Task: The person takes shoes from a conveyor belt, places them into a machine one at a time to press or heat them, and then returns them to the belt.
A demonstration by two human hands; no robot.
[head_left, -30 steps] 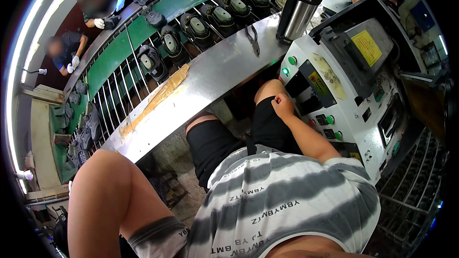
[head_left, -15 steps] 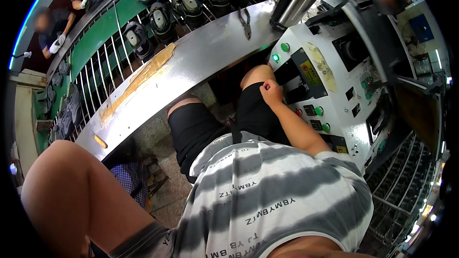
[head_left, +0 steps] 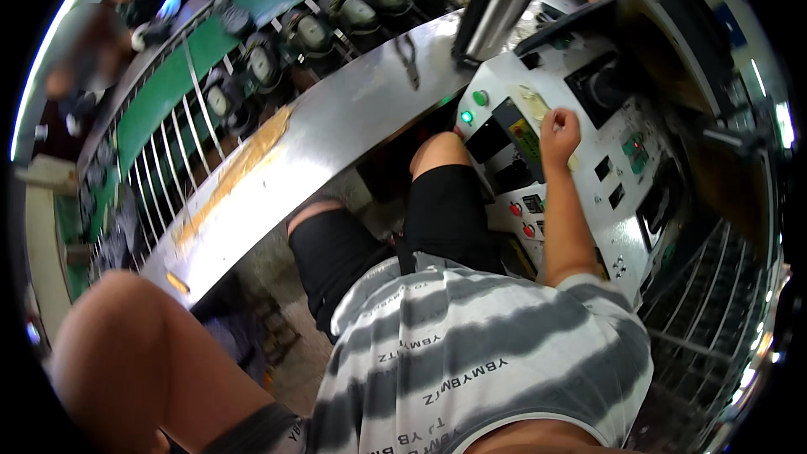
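My right hand (head_left: 560, 139) is raised over the white control panel (head_left: 580, 193) on the right. Its fingers are curled into a loose fist, and nothing shows in them. Close by are a yellowed patch of tape (head_left: 532, 102) and a dark display with a yellow label (head_left: 523, 136); I cannot tell whether the hand touches the panel. A green button (head_left: 480, 98) and a lit green lamp (head_left: 466, 117) sit at the panel's far left corner. My left arm (head_left: 126, 345) is bent with its elbow out at the lower left, and its hand is out of view.
A curved metal table (head_left: 319, 139) bears pliers (head_left: 408, 61), a steel thermos (head_left: 500, 17) and a small yellow-handled tool (head_left: 176, 282). Beyond it, several dark shoes (head_left: 356, 13) line a rack beside a green conveyor (head_left: 151, 109). Other people work at the upper left. A wire rack (head_left: 702, 311) stands at right.
My right hand has risen from beside my thigh to above the control panel, still curled. The view has shifted slightly. Red buttons formerly hidden by the forearm now show.
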